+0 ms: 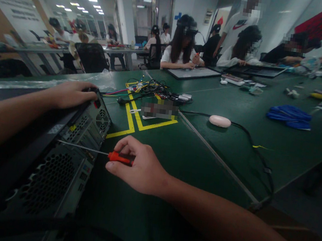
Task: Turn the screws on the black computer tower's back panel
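A black desktop computer case (43, 132) lies at the left, its metal back panel turned toward the middle of the table. The panel shows a large vent grille, a small fan grille and ports. My left hand (69, 93) rests on top of the case near its far corner, fingers stretched out and the thumb at the rear edge. In my right hand (143, 167) is a screwdriver (119, 157) with an orange-red handle, pinched between thumb and fingers. Its long thin shaft points left, and the tip reaches the edge of the back panel.
Yellow tape (156, 125) marks the green table (201, 173). Beyond my right hand lie tangled cables (159, 90), a pale pink oval object (219, 121) on a black cord, and blue cloth (289, 115). People (182, 48) sit working across the table.
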A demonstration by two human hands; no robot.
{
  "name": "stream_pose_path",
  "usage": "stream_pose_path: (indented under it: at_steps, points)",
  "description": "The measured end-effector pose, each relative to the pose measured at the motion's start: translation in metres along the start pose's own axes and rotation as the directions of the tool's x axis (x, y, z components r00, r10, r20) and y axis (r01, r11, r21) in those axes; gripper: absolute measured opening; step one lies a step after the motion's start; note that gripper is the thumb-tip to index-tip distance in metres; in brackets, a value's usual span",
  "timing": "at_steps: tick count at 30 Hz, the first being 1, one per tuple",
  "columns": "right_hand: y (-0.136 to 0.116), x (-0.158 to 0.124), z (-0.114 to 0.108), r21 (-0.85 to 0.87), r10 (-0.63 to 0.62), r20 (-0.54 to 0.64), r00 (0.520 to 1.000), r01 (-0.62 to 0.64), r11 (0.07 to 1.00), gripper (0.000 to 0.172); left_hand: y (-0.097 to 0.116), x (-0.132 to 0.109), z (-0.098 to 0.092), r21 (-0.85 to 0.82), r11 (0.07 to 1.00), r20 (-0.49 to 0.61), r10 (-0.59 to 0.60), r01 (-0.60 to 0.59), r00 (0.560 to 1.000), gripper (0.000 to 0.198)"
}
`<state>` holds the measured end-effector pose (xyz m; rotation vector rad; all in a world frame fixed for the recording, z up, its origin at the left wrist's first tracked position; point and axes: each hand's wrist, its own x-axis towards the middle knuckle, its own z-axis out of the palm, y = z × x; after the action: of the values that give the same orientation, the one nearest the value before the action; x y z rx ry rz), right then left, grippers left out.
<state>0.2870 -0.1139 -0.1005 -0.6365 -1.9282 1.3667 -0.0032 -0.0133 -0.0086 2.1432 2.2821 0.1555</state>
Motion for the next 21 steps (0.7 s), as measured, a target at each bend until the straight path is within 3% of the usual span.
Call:
stream_pose_path:
  at_steps: [4, 21]
  points:
    - [-0.0011, 0.0007, -0.0019, -0.036, -0.009, 0.029, 1.000, 0.010, 0.999, 0.019, -0.0006, 0.0005, 0.0000, 0.006, 1.000, 0.012, -0.011, 0.011, 1.000, 0.079]
    - [0.0003, 0.0009, -0.0019, -0.018, -0.013, 0.016, 1.000, 0.013, 1.000, 0.019, -0.0049, 0.0031, 0.0020, 0.005, 1.000, 0.009, -0.005, 0.004, 1.000, 0.079]
